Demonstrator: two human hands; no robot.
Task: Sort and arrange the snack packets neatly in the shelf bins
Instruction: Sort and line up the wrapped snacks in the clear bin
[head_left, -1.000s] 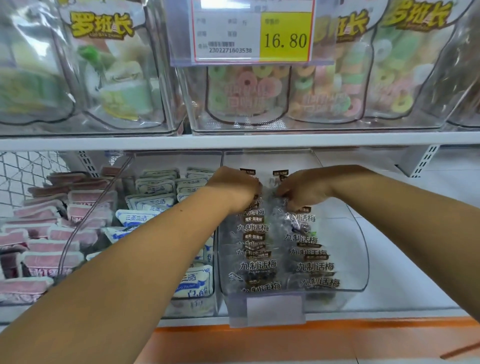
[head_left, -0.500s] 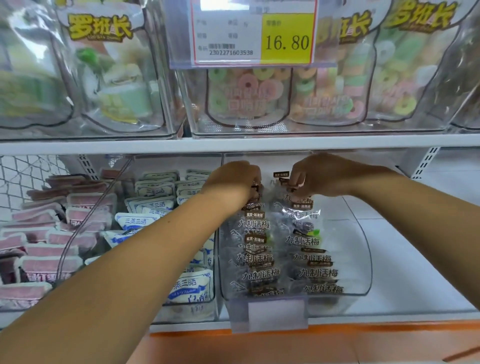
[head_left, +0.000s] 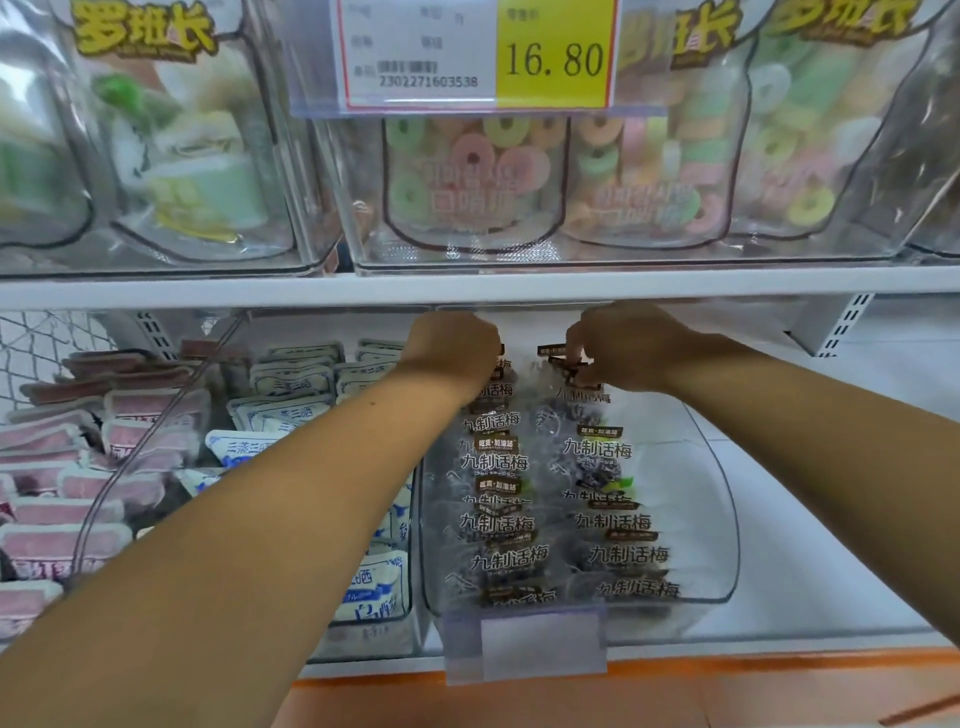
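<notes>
Two hands, a gap apart, work the 12 o'clock end of the clear bin (head_left: 719, 519), where plum packets (head_left: 496, 462) lie in two rows running 12 to 6 o'clock. The right hand (head_left: 631, 351) pinches its row's rearmost packet. The left hand (head_left: 449, 353) hides its curled fingers, grip unclear, with the shelf edge (head_left: 311, 288) just above and white-blue packets (head_left: 291, 410) at 9 o'clock.

overhead: upper shelf (head_left: 260, 291) sits low over the back of the clear bin (head_left: 724, 519), tight squeeze in there
back of bin: left hand (head_left: 452, 353) and right hand (head_left: 623, 348) fill that gap, both curled on plum packets (head_left: 613, 522)
inside bin: packets take the left and middle in two rows, with a bare strip along the right wall
left side: neighbour bin (head_left: 363, 639) is touching and stuffed, no way through
right side: bare shelf floor (head_left: 810, 561) is wide open up to the bracket (head_left: 844, 325)
</notes>
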